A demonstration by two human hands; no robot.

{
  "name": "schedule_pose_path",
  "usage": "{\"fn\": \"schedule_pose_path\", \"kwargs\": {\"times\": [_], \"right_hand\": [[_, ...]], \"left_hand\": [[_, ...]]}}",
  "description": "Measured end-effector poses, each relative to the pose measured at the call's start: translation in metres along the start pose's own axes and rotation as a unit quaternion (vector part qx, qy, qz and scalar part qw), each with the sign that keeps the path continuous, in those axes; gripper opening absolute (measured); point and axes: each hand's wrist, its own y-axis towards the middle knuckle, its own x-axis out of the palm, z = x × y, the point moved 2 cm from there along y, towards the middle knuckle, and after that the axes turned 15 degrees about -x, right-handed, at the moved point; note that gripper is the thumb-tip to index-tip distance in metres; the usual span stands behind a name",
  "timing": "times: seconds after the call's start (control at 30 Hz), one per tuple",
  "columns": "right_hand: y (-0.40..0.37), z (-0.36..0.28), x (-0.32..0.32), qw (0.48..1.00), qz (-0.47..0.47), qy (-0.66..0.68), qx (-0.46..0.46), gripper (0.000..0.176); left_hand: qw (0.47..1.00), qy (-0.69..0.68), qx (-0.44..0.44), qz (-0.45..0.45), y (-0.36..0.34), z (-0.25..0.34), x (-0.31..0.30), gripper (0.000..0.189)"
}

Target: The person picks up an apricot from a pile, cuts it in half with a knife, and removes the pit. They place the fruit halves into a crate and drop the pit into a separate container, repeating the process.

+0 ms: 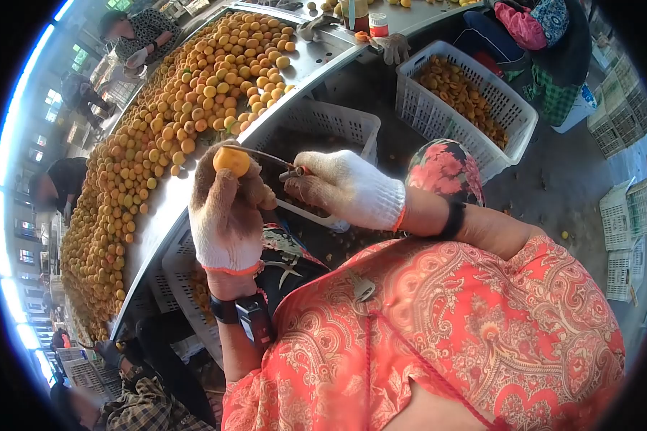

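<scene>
My left hand (225, 215), in a stained white knit glove, pinches a yellow-orange apricot (231, 161) at its fingertips. In my right hand (352, 188), gloved alike, is a small knife (295, 172) with a dark handle and a thin blade. The blade points left, and its tip end reaches the top of the apricot. Both hands are raised in front of my lap, above a white plastic crate (338, 118). Part of that crate is hidden behind my hands.
Many apricots (194, 108) cover a long metal table (167, 208) at the left. A white crate of halved apricots (456, 93) stands at the right. Gloves (392, 49) and a red-labelled jar (378, 25) lie at the table's far edge. Other people sit around.
</scene>
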Motion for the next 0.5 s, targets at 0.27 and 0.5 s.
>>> {"fn": "schedule_pose_path", "kwargs": {"times": [0.27,0.5], "right_hand": [[-0.004,0.001,0.000,0.999,0.015,-0.006,-0.039,0.022],[-0.003,-0.001,-0.001,1.000,0.003,0.010,0.001,0.024]], "left_hand": [[0.998,-0.055,0.021,0.032,0.001,-0.004,0.008,0.058],[0.997,-0.070,-0.010,-0.006,0.004,-0.009,0.009,0.057]]}}
